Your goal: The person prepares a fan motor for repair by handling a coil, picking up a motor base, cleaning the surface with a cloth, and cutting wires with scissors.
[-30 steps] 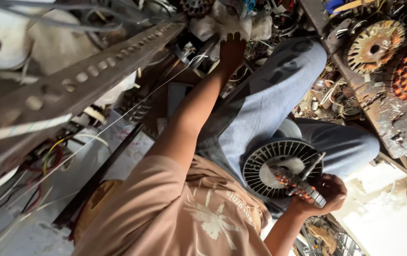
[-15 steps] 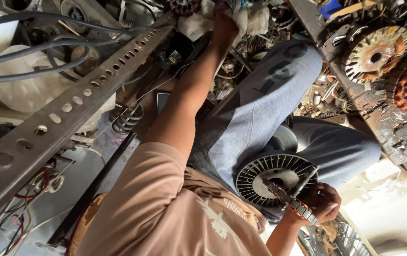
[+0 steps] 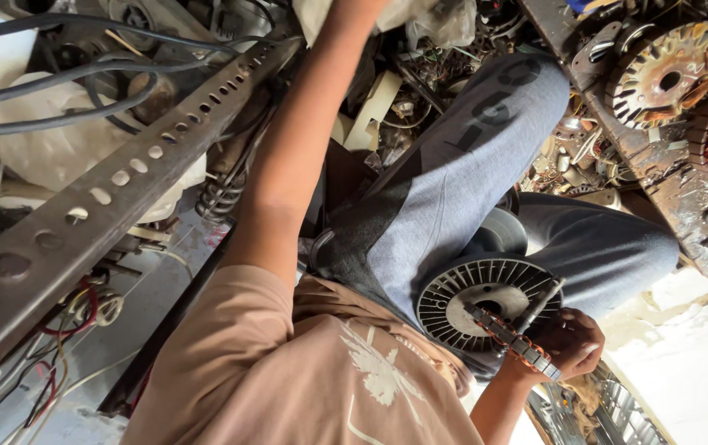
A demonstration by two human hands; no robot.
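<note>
My left arm (image 3: 288, 181) stretches up out of my brown T-shirt to the top edge, where the hand itself is cut off beside a white plastic bag (image 3: 428, 21). My right hand (image 3: 572, 346) is at the lower right, closed on a curved strip of motor laminations with copper windings (image 3: 512, 339), together with a thin metal rod (image 3: 540, 303). The strip lies across a round finned metal motor disc (image 3: 477, 301) that rests against my grey trouser leg (image 3: 469, 181).
A long perforated steel angle bar (image 3: 107, 198) runs diagonally across the left, with black cables (image 3: 57, 78) and white sacks (image 3: 41, 152) behind it. Copper-wound motor stators (image 3: 667, 70) sit on a rusty bench (image 3: 700, 206) at the right. Scrap parts and loose wires (image 3: 65, 346) lie about.
My left arm has reached farther up and its hand has passed beyond the top edge. The right hand has stayed at the finned disc with the wound strip.
</note>
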